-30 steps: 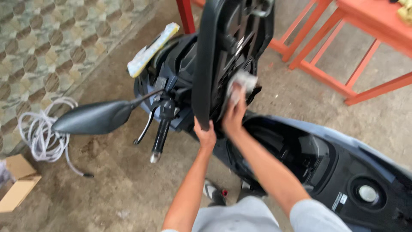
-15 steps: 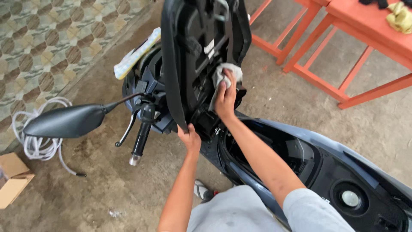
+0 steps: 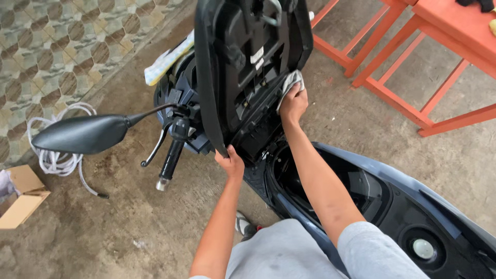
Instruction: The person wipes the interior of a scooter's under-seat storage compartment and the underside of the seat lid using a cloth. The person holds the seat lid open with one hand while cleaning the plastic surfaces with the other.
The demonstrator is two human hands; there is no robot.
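On the underside of the raised scooter seat (image 3: 243, 67) sit two small white rectangular labels (image 3: 257, 56), near the middle of the black moulded panel. The seat stands tipped up on its hinge above the open storage well (image 3: 330, 178) of the dark blue scooter (image 3: 413, 206). The left hand (image 3: 231, 161) is clamped on the seat's lower edge, fingers wrapped round the rim. The right hand (image 3: 293, 102) is closed on a grey cloth (image 3: 289, 82) and presses it against the underside of the seat near its right edge.

To the left, the handlebar grip (image 3: 169, 160) with its brake lever and a black mirror (image 3: 80, 133) jut out over the floor. A patterned rag (image 3: 168, 61) lies on the front of the scooter. A coiled white hose (image 3: 54, 155) rests by the wall base, and an open cardboard box (image 3: 20, 199) sits at the left edge. An orange-red counter (image 3: 439, 46) with slanted braces stands at upper right.

The floor (image 3: 103, 227) is stained bare concrete; the strip (image 3: 57, 46) along the upper left is tiled in green and brown hexagons
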